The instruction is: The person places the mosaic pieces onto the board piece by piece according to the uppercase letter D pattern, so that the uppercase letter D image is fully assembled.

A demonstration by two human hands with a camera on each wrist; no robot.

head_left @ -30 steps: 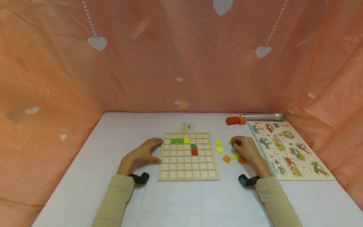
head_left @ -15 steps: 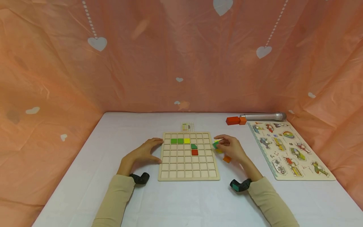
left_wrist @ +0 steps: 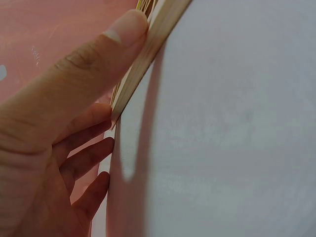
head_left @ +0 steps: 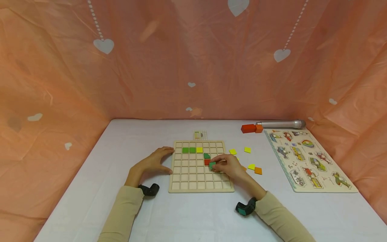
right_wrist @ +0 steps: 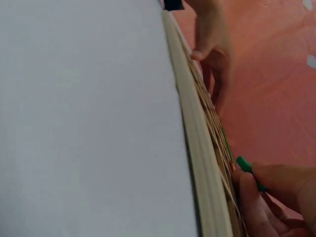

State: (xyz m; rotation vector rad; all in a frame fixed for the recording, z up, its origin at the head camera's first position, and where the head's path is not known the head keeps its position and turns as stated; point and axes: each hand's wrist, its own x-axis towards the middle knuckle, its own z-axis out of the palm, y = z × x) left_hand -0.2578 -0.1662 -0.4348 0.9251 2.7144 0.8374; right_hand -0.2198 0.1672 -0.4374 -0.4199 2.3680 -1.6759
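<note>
With right hand [head_left: 228, 164]: pinching green tile [head_left: 212, 165] | with loose left hand [head_left: 154, 162]: touching grid board [head_left: 184, 177] | likely placing | next: align in cell

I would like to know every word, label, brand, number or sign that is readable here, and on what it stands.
None can be read in any view.
Puzzle board: tiny printed marks between the pictures, too small to read.
Card behind the grid board: small printed pattern; any writing is too small.
</note>
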